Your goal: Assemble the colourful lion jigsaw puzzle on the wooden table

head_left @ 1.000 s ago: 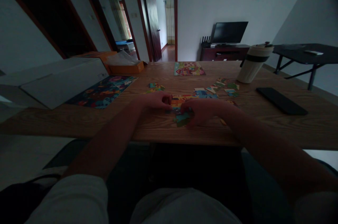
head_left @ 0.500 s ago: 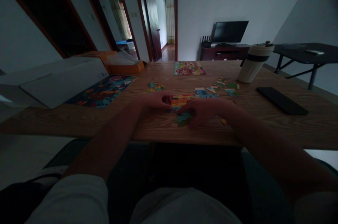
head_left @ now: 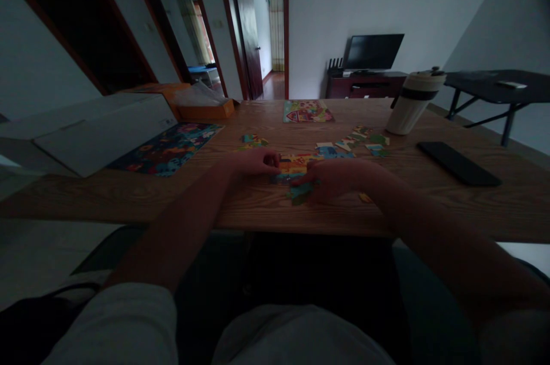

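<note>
Joined puzzle pieces in orange and blue lie on the wooden table between my two hands. At their left edge is my left hand, its fingers curled together against the border; whatever they pinch is too small to make out. My right hand reaches over the right side, its fingers bent onto a green and teal piece just below the joined part. Behind my right hand lie loose blue pieces. A few green and yellow pieces rest beyond my left hand.
A white box and a dark picture sheet occupy the left, near an orange box. A pink picture card lies at the back. To the right are a cup and a black phone.
My right hand has shifted slightly, showing more of the joined pieces. The green and teal piece under its fingers has moved a little right. My left hand has barely moved.
</note>
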`<move>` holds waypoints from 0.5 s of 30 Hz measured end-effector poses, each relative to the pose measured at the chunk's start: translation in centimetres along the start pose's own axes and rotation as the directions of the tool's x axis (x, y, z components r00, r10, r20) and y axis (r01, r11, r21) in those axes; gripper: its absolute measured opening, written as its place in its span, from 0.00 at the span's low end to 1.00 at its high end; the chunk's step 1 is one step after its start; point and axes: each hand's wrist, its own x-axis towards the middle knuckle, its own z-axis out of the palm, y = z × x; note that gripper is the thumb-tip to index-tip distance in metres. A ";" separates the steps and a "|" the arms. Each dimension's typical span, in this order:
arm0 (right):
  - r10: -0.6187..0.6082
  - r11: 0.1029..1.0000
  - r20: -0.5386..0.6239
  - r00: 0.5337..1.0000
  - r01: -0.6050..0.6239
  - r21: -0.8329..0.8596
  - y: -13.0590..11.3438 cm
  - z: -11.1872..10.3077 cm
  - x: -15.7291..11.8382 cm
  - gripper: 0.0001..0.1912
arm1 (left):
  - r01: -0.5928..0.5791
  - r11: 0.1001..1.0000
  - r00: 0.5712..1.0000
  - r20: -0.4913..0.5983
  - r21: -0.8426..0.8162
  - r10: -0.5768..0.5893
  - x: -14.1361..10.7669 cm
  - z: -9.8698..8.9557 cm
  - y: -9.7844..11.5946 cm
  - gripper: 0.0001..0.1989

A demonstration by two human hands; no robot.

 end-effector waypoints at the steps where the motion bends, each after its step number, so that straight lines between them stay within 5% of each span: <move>1: 0.028 0.998 -0.018 0.999 -0.029 -0.048 -0.3 0.3 0.0 0.26 | 0.016 1.000 1.000 -0.019 0.008 -0.016 0.0 -0.1 0.0 0.15; 8: -0.015 0.955 -0.292 0.956 -0.072 -0.287 -3.6 4.5 -2.1 0.20 | 0.069 0.997 0.942 -0.331 0.032 -0.055 -0.3 -1.1 -0.6 0.12; 12: 0.110 0.959 -0.398 0.911 -0.202 -0.198 -3.9 6.0 -2.3 0.25 | 0.041 0.998 0.851 -0.521 -0.045 -0.058 0.0 -1.6 -1.5 0.09; 15: 0.172 0.957 -0.426 0.888 -0.252 -0.140 -4.0 5.8 -1.8 0.25 | 0.018 0.977 0.740 -0.655 -0.213 -0.156 0.5 -2.0 -3.0 0.06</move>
